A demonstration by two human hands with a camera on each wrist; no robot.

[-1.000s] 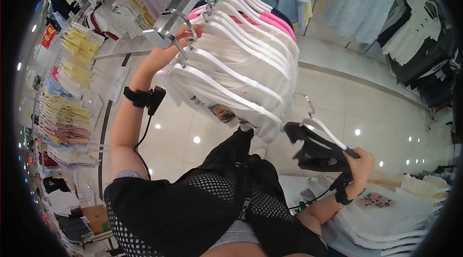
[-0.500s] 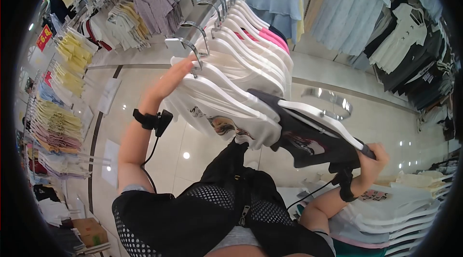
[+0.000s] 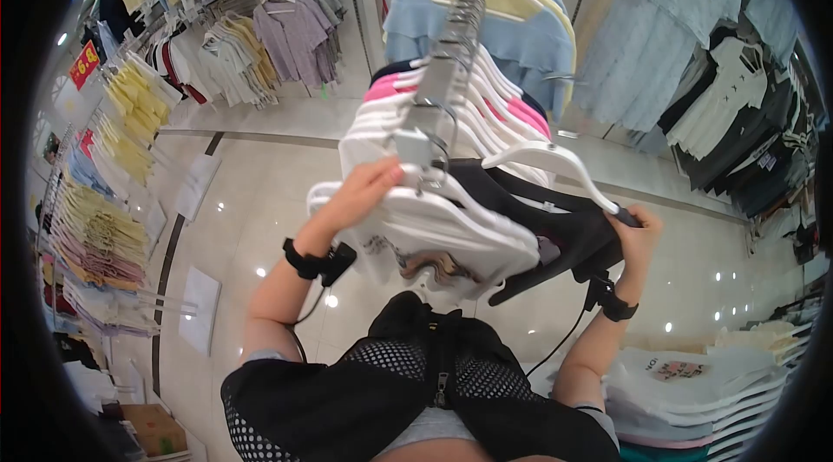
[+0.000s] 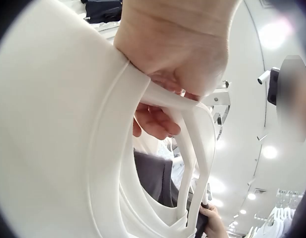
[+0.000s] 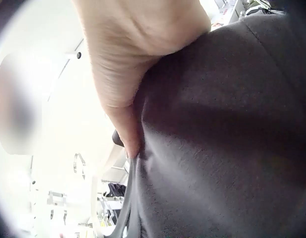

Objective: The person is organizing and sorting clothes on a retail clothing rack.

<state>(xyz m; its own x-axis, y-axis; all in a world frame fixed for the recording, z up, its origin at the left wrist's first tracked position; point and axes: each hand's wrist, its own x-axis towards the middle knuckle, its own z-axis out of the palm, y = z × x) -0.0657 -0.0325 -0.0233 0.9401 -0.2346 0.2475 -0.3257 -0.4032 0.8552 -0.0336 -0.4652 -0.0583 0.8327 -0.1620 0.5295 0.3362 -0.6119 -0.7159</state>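
My left hand grips the white hangers of the frontmost white printed T-shirts, close under the rail's end. In the left wrist view its fingers curl beneath the hanger arm, inside the neckline. My right hand pinches one shoulder of a dark grey T-shirt on its own white hanger. That shirt lies between the front white shirts and the rest of the row. The right wrist view shows the thumb pressed along the grey fabric.
A metal rail runs away from me, carrying more white, pink and navy tops. Blue and yellow tops hang behind it. At lower right is another row of white shirts; racks of yellow clothes line the left.
The dark grey T-shirt has come in from the right, up against the hanging row. My left hand has shifted from the hooks down to the front hangers, and the rail has swung nearer the view's centre.
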